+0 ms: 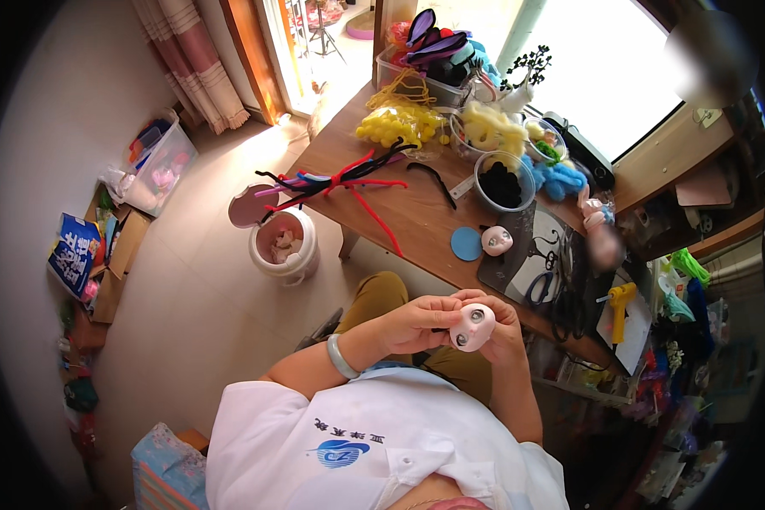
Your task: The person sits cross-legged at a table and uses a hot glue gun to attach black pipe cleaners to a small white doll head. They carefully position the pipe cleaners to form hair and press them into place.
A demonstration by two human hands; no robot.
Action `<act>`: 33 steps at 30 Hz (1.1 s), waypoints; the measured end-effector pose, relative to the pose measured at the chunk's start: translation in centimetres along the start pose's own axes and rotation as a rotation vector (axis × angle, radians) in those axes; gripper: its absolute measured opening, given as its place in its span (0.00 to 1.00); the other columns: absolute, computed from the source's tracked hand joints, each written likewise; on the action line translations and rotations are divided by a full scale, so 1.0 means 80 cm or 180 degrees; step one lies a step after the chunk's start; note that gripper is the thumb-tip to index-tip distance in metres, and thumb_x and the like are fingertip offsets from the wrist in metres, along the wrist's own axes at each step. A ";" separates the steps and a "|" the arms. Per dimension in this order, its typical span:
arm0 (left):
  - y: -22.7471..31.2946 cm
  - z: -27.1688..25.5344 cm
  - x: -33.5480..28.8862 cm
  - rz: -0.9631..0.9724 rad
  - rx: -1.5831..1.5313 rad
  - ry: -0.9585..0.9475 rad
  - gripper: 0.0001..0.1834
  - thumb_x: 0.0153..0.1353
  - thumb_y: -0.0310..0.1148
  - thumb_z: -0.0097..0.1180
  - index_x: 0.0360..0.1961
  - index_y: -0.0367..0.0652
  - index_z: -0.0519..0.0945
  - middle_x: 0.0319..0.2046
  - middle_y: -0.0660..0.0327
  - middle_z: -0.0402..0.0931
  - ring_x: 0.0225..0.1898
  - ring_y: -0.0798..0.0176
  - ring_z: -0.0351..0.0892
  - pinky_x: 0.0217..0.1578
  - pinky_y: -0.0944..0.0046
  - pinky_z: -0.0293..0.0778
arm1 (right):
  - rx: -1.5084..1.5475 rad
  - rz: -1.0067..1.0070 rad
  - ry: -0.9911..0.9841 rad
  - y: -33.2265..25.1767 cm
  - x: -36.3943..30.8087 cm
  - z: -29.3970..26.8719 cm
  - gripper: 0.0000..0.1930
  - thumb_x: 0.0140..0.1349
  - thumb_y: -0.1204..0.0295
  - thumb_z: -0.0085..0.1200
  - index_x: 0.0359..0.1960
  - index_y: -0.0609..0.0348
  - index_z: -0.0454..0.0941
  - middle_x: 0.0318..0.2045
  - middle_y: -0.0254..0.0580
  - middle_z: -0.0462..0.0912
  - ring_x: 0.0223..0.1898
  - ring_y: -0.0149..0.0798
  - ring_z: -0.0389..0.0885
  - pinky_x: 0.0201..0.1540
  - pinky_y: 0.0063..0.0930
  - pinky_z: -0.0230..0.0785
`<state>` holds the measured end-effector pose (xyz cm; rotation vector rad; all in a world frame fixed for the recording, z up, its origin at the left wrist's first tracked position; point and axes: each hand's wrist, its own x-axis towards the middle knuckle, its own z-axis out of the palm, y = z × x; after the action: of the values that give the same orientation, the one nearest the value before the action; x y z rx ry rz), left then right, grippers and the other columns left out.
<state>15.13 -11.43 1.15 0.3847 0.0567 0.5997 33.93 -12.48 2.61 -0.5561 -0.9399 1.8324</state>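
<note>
A pale pink doll head (473, 328) with large eyes is held up between my two hands, above my lap and near the table's front edge. My left hand (422, 320) pinches its left side with thumb and fingers. My right hand (506, 330) wraps around its right side and back, so the rear of the head is hidden. Nearest on the table lies a second doll head (496, 240), face up, next to a blue disc (465, 245). A dark mat (498, 274) beside them carries scissors (539, 288).
Red, black and purple pipe cleaners (340, 180) stick out past the table's left edge. A tub of black fluffy material (501, 182) and yellow balls (397, 127) stand farther back. At the right lies a yellow glue gun (620, 313). A lidded bin (291, 270) stands open on the floor.
</note>
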 end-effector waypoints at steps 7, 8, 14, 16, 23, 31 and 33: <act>0.000 -0.002 0.002 0.0247 -0.0126 0.0237 0.16 0.67 0.36 0.49 0.51 0.38 0.72 0.45 0.60 0.72 0.48 0.66 0.72 0.49 0.63 0.70 | -0.0138 -0.0099 0.0431 0.003 -0.004 0.005 0.07 0.59 0.79 0.54 0.38 0.65 0.79 0.49 0.51 0.76 0.46 0.38 0.78 0.48 0.28 0.72; 0.000 -0.004 0.002 0.0241 -0.0106 0.0214 0.16 0.67 0.36 0.49 0.50 0.38 0.72 0.45 0.60 0.73 0.48 0.66 0.72 0.49 0.63 0.70 | -0.0314 -0.0227 0.0519 0.005 -0.002 0.010 0.07 0.59 0.79 0.54 0.38 0.65 0.79 0.48 0.50 0.77 0.45 0.38 0.78 0.47 0.28 0.72; -0.004 -0.008 0.005 0.0332 0.0295 0.0571 0.13 0.66 0.38 0.52 0.46 0.41 0.74 0.43 0.61 0.74 0.45 0.68 0.74 0.46 0.68 0.71 | -0.1226 -0.0926 0.1112 0.008 -0.002 0.004 0.04 0.62 0.80 0.52 0.37 0.66 0.76 0.42 0.44 0.79 0.41 0.31 0.77 0.45 0.21 0.70; 0.003 -0.002 0.000 0.0467 0.0604 0.0737 0.11 0.63 0.36 0.56 0.42 0.41 0.76 0.41 0.62 0.76 0.42 0.70 0.75 0.45 0.69 0.71 | -0.1674 -0.0996 0.1223 0.001 -0.001 0.004 0.04 0.62 0.81 0.51 0.38 0.66 0.76 0.41 0.42 0.79 0.40 0.28 0.77 0.44 0.19 0.69; 0.014 -0.002 -0.020 0.0659 0.0988 0.0694 0.12 0.56 0.34 0.65 0.38 0.41 0.78 0.36 0.64 0.79 0.39 0.74 0.75 0.43 0.73 0.70 | -0.2547 -0.0461 0.1105 -0.008 -0.011 0.001 0.03 0.63 0.82 0.51 0.37 0.64 0.74 0.32 0.37 0.81 0.34 0.25 0.77 0.38 0.16 0.67; 0.017 -0.005 -0.038 0.0341 0.2180 0.0927 0.12 0.64 0.37 0.55 0.38 0.37 0.79 0.34 0.67 0.77 0.36 0.76 0.72 0.40 0.75 0.69 | -0.1590 -0.0535 0.1399 -0.001 0.001 0.007 0.03 0.66 0.78 0.46 0.39 0.62 0.71 0.22 0.37 0.75 0.25 0.29 0.74 0.31 0.20 0.70; 0.016 -0.004 -0.041 0.0240 0.2324 0.0973 0.13 0.64 0.38 0.55 0.39 0.37 0.79 0.33 0.67 0.76 0.35 0.76 0.71 0.38 0.75 0.68 | -0.1435 -0.0080 0.1302 0.003 -0.001 0.005 0.06 0.68 0.74 0.44 0.41 0.62 0.71 0.19 0.32 0.68 0.17 0.24 0.64 0.17 0.18 0.60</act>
<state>11.70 -12.21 1.13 1.0018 0.5667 0.6979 33.54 -12.78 2.62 -1.1423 -1.0665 1.4040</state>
